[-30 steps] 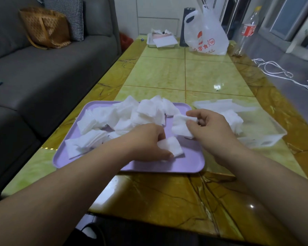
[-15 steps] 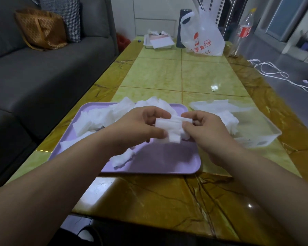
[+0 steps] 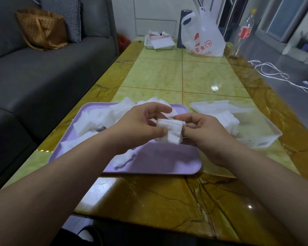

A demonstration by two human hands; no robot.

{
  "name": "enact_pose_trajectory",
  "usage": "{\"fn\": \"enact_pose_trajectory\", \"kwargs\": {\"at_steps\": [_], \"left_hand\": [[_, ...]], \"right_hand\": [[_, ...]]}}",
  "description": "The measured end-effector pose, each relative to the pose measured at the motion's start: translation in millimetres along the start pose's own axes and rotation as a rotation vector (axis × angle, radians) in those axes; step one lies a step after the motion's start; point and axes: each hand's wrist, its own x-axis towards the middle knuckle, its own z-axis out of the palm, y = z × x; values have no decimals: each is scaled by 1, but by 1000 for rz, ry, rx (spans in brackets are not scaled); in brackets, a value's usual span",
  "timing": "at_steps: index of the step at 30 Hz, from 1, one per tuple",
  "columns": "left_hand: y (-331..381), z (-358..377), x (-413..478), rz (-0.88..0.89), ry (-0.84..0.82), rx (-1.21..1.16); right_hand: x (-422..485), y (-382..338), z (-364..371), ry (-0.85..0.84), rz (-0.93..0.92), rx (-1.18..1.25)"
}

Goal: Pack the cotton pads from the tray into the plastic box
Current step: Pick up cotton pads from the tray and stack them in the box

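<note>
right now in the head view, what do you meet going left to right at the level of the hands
sofa → loose cotton pads on the tray → left hand → held stack of cotton pads → right hand → plastic box

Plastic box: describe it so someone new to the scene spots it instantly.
On the long green and brown table, look just right of the purple tray, beside the right hand. The plastic box is the shallow rectangular one there, holding a few cotton pads. Unlike the tray, it is see-through.
</note>
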Motion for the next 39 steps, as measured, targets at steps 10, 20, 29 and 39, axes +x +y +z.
{"fn": "enact_pose_trajectory", "kwargs": {"at_steps": [10,20,29,39], "left_hand": [[2,1,-1,-10,46,61],[-8,1,3,-5,151,143],[-16,7,6,-41,17,463],[-19,3,5,-159,-33,518]], "right_hand": [[1,2,2,22,-18,-67],[2,6,1,-72,-73,-144],[1,14,9,-2,-89,-412],[-1,14,18,51,-14,-424]]}}
